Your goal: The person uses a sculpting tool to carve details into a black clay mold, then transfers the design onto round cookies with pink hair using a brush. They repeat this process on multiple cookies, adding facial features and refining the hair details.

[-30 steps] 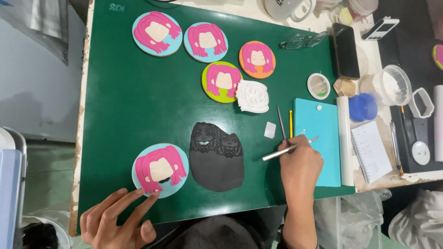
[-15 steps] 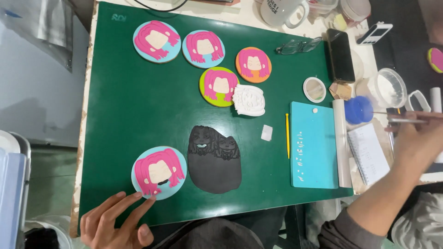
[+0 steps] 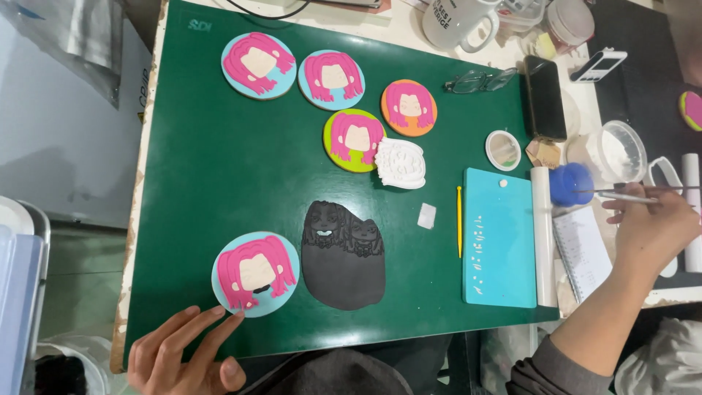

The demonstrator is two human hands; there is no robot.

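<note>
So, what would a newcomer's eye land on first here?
The round plaques with pink-haired faces: four clustered at the top of the green mat, a fifth near the left hand. Beside it lies a black clay slab. The right hand holds a thin tool past the mat's right edge.

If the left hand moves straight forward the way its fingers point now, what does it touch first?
Most likely the light blue disc with the pink-haired face. The left hand points up and to the right, and its longest fingertip seems to reach the disc's rim already.

Five round pink-haired face plaques [image 3: 259, 64], one black clay slab [image 3: 344, 256], one turquoise board [image 3: 499, 238], one mug [image 3: 455, 20]
</note>
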